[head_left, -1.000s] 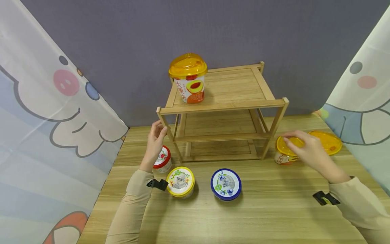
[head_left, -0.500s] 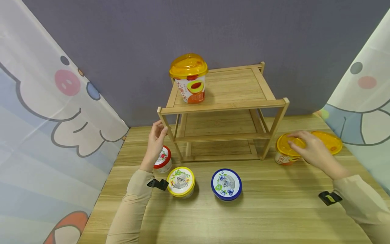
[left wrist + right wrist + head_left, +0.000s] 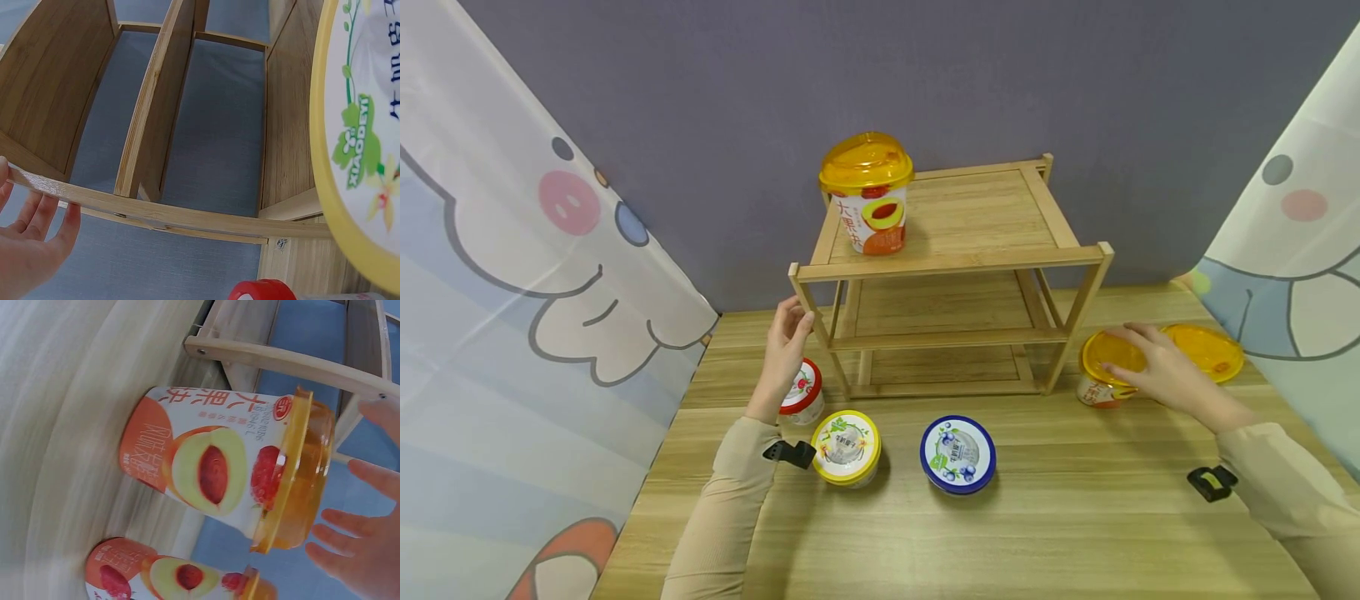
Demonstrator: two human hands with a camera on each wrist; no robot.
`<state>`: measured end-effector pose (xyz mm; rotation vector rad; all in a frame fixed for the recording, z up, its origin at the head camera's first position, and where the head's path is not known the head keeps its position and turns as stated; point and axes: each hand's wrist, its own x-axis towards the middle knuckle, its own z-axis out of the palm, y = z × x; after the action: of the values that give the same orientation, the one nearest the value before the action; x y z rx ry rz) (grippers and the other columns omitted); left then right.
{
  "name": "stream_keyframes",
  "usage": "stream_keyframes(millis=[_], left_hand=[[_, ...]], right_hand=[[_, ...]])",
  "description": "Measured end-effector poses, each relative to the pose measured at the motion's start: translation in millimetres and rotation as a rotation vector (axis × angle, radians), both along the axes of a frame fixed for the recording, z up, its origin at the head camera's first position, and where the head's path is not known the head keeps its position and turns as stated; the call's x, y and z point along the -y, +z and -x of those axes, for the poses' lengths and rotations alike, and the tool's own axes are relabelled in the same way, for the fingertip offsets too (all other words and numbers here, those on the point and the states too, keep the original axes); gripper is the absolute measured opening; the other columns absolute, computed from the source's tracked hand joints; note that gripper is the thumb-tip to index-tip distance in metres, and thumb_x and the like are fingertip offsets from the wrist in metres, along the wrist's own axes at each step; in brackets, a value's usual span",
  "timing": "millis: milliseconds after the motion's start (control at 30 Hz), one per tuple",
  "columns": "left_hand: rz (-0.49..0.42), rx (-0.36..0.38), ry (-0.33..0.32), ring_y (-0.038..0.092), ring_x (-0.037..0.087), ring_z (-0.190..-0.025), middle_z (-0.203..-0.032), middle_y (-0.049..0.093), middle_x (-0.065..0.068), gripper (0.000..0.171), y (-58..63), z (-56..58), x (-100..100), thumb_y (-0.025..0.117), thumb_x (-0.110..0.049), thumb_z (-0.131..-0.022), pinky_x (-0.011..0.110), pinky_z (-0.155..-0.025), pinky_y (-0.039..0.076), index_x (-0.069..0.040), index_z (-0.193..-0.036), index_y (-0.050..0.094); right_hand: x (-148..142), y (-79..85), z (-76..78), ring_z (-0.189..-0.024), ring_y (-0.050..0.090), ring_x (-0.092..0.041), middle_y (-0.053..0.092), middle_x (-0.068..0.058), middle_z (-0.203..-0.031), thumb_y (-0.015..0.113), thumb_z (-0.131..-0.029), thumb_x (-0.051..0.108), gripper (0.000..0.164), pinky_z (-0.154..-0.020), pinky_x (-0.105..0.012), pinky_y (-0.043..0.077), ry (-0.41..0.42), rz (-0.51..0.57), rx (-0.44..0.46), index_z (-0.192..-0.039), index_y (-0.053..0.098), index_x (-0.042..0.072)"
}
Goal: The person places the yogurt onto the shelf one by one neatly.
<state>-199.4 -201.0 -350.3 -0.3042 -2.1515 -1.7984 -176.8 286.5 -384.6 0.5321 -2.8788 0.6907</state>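
A three-tier wooden rack (image 3: 970,208) stands in the middle of the table. My left hand (image 3: 784,346) holds its left front post, with the thumb on one side and the fingers on the other in the left wrist view. At the right, my right hand (image 3: 1172,375) hovers with spread fingers over the orange domed lid of a fruit yogurt cup (image 3: 1099,393). In the right wrist view the fingertips are just off that lid, with nothing between them. Part of the lid is hidden by the hand in the head view. Another such cup (image 3: 169,578) stands beside it.
A third orange-lidded cup (image 3: 880,221) sits at the left of the rack's top tier. In front are tubs with red (image 3: 805,392), yellow (image 3: 846,448) and blue lids (image 3: 957,454). A grey wall (image 3: 715,125) and printed curtains enclose the table.
My right hand has opened its thumb and fingers wider above the cup's lid, after shifting slightly right and then a little back left. The left hand stays on the rack's post.
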Motion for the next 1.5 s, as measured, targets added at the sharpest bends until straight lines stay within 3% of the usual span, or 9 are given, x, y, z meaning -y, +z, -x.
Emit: stream_keyframes(millis=[300,533,800,1000,1267,1500], left_hand=[[0.002,0.029,0.009,0.047,0.005,-0.092,-0.098,0.045,-0.002,0.03,0.4,-0.4,0,0.043,-0.007,-0.093,0.022,-0.083,0.037,0.003,-0.12,0.037],[0.008,0.022,0.009,0.047,0.005,-0.093,-0.098,0.045,-0.002,0.029,0.0,0.4,0,0.043,-0.007,-0.093,0.021,-0.082,0.037,0.003,-0.119,0.037],[0.01,0.031,0.008,0.047,0.005,-0.093,-0.1,0.045,0.0,0.03,0.2,-0.3,1,0.042,-0.006,-0.093,0.021,-0.083,0.038,0.003,-0.121,0.037],[0.008,0.042,0.012,0.046,0.006,-0.094,-0.101,0.045,0.0,0.03,0.7,-0.9,1,0.043,-0.008,-0.093,0.022,-0.084,0.037,0.003,-0.121,0.037],[0.007,0.044,0.01,0.046,0.006,-0.095,-0.102,0.045,0.001,0.031,-0.1,-0.4,1,0.042,-0.008,-0.094,0.022,-0.084,0.037,0.002,-0.122,0.037],[0.008,0.038,0.014,0.047,0.006,-0.093,-0.101,0.045,0.0,0.03,-1.0,0.0,1,0.043,-0.008,-0.093,0.023,-0.084,0.038,0.003,-0.121,0.038]], right_hand=[[-2,-8.3,2.9,-0.096,0.037,-0.061,0.026,-0.042,-0.122,0.067,-0.077,0.028,0.064,-0.072,-0.066,0.035,0.044,-0.053,0.008,-0.123,0.04,-0.007],[-2,-11.4,1.8,-0.097,0.035,-0.061,0.026,-0.043,-0.121,0.065,-0.079,0.029,0.064,-0.073,-0.067,0.034,0.021,-0.071,0.049,-0.124,0.036,-0.007],[2,-16.5,0.2,-0.094,0.037,-0.058,0.031,-0.043,-0.111,0.068,-0.077,0.026,0.062,-0.072,-0.066,0.033,-0.011,-0.071,-0.029,-0.121,0.038,-0.006],[3,-18.9,-1.4,-0.095,0.035,-0.059,0.028,-0.043,-0.114,0.066,-0.079,0.029,0.066,-0.072,-0.066,0.033,-0.032,-0.066,-0.026,-0.124,0.035,-0.008],[1,-27.3,-3.8,-0.093,0.034,-0.057,0.029,-0.045,-0.112,0.071,-0.074,0.025,0.07,-0.071,-0.066,0.032,-0.036,0.034,-0.109,-0.121,0.034,-0.011],[0,-33.2,-6.5,-0.097,0.029,-0.059,0.024,-0.046,-0.117,0.073,-0.072,0.024,0.076,-0.07,-0.069,0.029,-0.075,0.123,-0.09,-0.128,0.03,-0.006]])
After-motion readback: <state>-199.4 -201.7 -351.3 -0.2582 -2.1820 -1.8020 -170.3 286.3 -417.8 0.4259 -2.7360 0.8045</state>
